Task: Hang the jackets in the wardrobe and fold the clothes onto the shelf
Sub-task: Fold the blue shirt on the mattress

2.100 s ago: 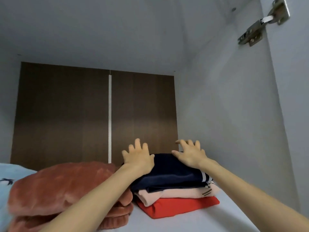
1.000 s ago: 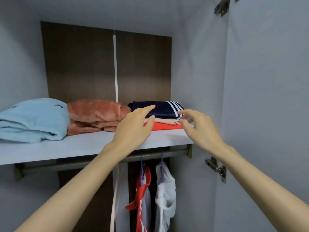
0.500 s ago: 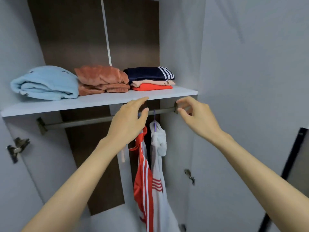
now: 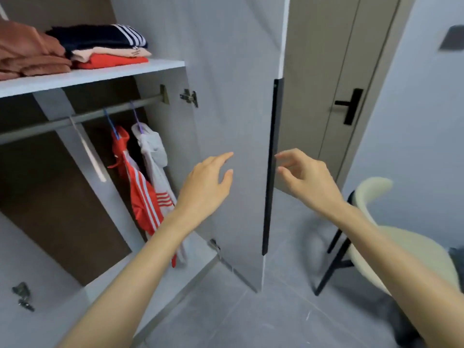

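Wardrobe (image 4: 175, 146) stands open. On the shelf (image 4: 100, 74), a navy striped garment (image 4: 100, 37) is folded on a pink one (image 4: 108, 52) and a red one (image 4: 113, 62), with a rust fleece pile (image 4: 30, 51) beside them. Under it, on the rail (image 4: 88, 116), hang a red jacket (image 4: 143, 194) and a white jacket (image 4: 153, 151). Left hand (image 4: 206, 187) is loose and empty before the door (image 4: 231, 96). Right hand (image 4: 306, 177) is empty, fingers lightly curled by the black handle strip (image 4: 270, 172); I cannot tell if they touch.

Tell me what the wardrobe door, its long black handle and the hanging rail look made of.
Wardrobe door: likely matt grey laminated board, flat and even, pale edge strip. Handle: matt black, metal or plastic, cannot tell. Hanging rail: seems brushed metal, grey with a dull sheen.
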Tool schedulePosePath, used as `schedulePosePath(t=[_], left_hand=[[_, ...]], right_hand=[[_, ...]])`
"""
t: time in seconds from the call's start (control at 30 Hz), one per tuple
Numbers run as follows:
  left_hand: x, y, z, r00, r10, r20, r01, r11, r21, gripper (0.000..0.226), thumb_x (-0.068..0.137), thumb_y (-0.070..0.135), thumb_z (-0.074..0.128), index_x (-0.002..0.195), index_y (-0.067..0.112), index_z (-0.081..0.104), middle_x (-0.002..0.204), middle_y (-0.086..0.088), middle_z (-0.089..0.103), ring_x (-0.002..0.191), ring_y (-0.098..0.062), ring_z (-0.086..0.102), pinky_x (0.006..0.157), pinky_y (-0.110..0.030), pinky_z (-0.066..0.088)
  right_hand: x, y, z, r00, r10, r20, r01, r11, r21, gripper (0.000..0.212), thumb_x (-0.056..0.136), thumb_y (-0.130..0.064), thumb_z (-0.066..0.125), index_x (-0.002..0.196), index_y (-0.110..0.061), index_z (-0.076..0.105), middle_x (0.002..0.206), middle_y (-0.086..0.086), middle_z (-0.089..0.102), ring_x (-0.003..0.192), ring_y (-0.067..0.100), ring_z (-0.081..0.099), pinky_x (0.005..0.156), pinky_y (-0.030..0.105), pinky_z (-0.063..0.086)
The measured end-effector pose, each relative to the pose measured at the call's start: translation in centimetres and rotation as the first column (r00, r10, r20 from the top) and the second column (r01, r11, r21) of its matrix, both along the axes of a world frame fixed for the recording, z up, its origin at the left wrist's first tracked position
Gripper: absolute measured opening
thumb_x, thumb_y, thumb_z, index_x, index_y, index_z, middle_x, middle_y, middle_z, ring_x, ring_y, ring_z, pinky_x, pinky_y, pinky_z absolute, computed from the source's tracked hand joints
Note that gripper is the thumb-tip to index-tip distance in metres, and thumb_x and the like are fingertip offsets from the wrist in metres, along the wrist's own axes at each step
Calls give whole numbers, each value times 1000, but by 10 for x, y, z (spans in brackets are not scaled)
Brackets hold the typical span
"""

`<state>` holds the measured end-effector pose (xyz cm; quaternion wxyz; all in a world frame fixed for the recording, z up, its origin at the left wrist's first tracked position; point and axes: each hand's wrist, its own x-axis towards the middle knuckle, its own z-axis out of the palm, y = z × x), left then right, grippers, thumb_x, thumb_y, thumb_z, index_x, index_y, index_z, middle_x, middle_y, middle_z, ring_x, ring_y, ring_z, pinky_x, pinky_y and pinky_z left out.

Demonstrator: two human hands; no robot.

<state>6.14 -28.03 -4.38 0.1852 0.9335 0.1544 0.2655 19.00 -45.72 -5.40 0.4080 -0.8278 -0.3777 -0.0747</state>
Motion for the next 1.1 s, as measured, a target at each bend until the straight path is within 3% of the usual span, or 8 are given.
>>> schedulePosePath(t=[0.1, 0.23, 0.37, 0.5, 0.7, 0.83, 1.0, 1.1], left_hand=[[30, -60, -12, 989, -142, -38, 142, 990, -19, 42, 98, 29, 44, 140, 27, 43, 136, 3, 51, 124, -21, 47, 100, -35, 38], [78, -151, -30, 947, -316, -61, 314, 949, -39, 41, 99, 30, 43, 140, 31, 42, 134, 7, 51, 112, -12, 51, 87, -30, 39], [126, -256, -50, 874, -474, -111, 472, 881, -47, 42, 98, 29, 44, 140, 27, 43, 134, 3, 52, 119, -19, 50, 95, -36, 42], [167, -366, -77, 777, -609, -158, 607, 792, -65, 43, 97, 28, 45, 140, 23, 43, 135, 1, 53, 120, -21, 50, 93, -34, 41], [206, -511, -125, 594, -758, -270, 752, 642, -149, 45, 96, 25, 47, 140, 21, 43, 136, -2, 53, 123, -23, 50, 99, -35, 41], [213, -589, -165, 445, -827, -342, 817, 532, -222, 44, 94, 26, 49, 137, 23, 46, 131, -3, 56, 118, -24, 53, 96, -36, 43], [216, -661, -224, 256, -859, -443, 866, 408, -290, 43, 94, 25, 49, 137, 21, 46, 131, -1, 56, 117, -20, 54, 93, -32, 41], [218, -689, -268, 140, -838, -527, 856, 370, -362, 43, 95, 24, 48, 138, 19, 46, 132, -3, 55, 118, -20, 52, 93, -31, 40]], right_hand=[[9, -80, -17, 988, -141, -59, 143, 989, 26, 22, 92, -28, 56, 113, -32, 59, 88, -22, 63, 80, 7, 62, 81, 39, 52], [22, -188, -42, 934, -337, -117, 340, 941, 6, 21, 90, -26, 57, 110, -32, 60, 82, -23, 62, 73, -1, 60, 79, 38, 52], [25, -301, -69, 866, -478, -148, 479, 877, -25, 22, 91, -25, 58, 112, -30, 60, 85, -18, 65, 74, 3, 61, 78, 37, 51], [19, -409, -100, 767, -620, -163, 614, 784, -91, 21, 90, -23, 60, 111, -26, 61, 82, -20, 62, 75, 8, 62, 79, 37, 51], [-15, -547, -153, 555, -783, -279, 769, 612, -185, 22, 90, -21, 58, 112, -24, 61, 83, -16, 64, 68, 5, 59, 73, 35, 51], [-42, -613, -194, 380, -841, -386, 832, 493, -255, 21, 91, -17, 57, 111, -20, 61, 80, -14, 63, 71, 13, 61, 73, 36, 50], [-67, -663, -249, 188, -857, -479, 839, 394, -376, 21, 92, -20, 53, 111, -23, 61, 93, -8, 68, 87, 14, 62, 74, 33, 49], [-76, -679, -286, 74, -827, -558, 839, 354, -413, 18, 92, -18, 54, 108, -20, 61, 100, -4, 68, 86, 14, 61, 71, 26, 42]])
